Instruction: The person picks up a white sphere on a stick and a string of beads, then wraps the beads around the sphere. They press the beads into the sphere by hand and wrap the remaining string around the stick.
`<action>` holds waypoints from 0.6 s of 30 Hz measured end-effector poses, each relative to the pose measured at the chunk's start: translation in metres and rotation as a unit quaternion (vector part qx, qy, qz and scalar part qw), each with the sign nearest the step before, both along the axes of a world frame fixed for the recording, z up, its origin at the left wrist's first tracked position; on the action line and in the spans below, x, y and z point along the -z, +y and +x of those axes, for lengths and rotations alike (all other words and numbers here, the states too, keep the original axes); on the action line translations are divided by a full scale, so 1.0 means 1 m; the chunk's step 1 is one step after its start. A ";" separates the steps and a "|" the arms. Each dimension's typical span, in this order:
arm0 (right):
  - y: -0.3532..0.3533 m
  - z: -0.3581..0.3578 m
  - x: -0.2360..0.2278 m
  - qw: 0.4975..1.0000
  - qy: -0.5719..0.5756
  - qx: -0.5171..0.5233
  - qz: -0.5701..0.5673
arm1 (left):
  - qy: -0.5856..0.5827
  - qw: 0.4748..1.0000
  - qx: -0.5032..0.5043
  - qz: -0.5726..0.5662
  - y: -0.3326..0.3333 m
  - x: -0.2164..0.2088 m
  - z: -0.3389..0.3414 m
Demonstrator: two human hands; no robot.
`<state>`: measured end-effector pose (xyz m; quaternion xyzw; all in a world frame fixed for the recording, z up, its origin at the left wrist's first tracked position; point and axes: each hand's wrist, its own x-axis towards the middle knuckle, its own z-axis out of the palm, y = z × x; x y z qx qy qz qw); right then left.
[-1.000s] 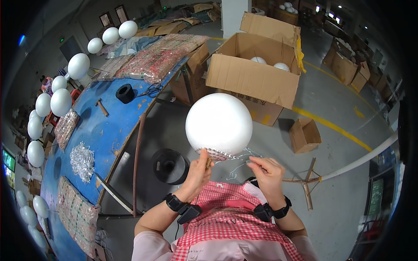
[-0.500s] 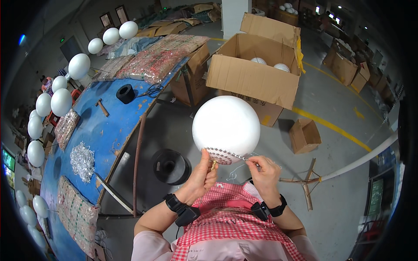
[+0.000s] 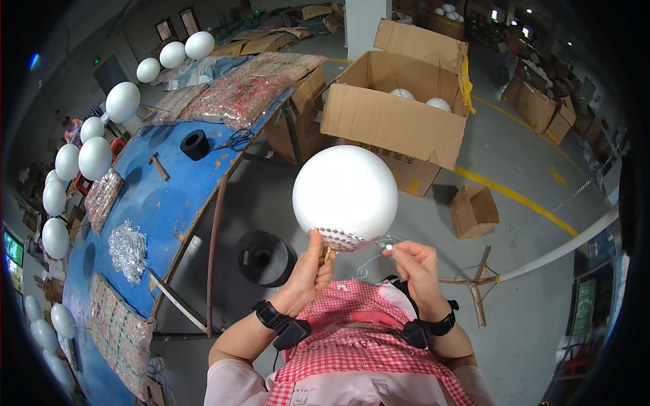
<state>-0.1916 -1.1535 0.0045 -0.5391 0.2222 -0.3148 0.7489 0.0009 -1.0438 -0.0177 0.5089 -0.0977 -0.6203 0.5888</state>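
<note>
A big smooth white ball (image 3: 345,189) is held up in front of me. Rows of small silvery beads (image 3: 336,239) wrap its underside. My left hand (image 3: 311,274) is closed at the ball's lower left, its thumb against the beads and its fingers round a short gold-coloured stem (image 3: 328,254). At the lower right, apart from the ball, my right hand (image 3: 416,264) pinches a thin bead string (image 3: 384,245). A small white bit shows at those fingertips; what it is I cannot tell. A loose loop of the string dangles between my hands.
A blue table (image 3: 183,176) on the left bears a hammer (image 3: 159,167), scissors (image 3: 238,140), a black roll (image 3: 195,145), bead strings (image 3: 128,252) and wrapped packs. Several white balls line its far side. An open carton (image 3: 393,118) stands ahead, a black spool (image 3: 265,259) below.
The ball has shifted slightly left and up and turned a little. My right hand has moved a bit right, away from the ball, and a white bit now shows at its fingertips.
</note>
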 end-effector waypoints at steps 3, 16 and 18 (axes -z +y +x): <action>-0.003 -0.001 0.008 0.997 0.030 0.058 -0.047 | -0.004 1.000 0.009 0.003 0.000 0.000 0.000; -0.001 0.011 0.027 0.875 0.138 0.232 -0.402 | 0.090 0.995 0.043 -0.001 -0.003 -0.003 -0.001; 0.001 0.014 0.027 0.864 0.154 0.238 -0.417 | 0.104 0.993 0.047 -0.005 -0.004 -0.003 -0.001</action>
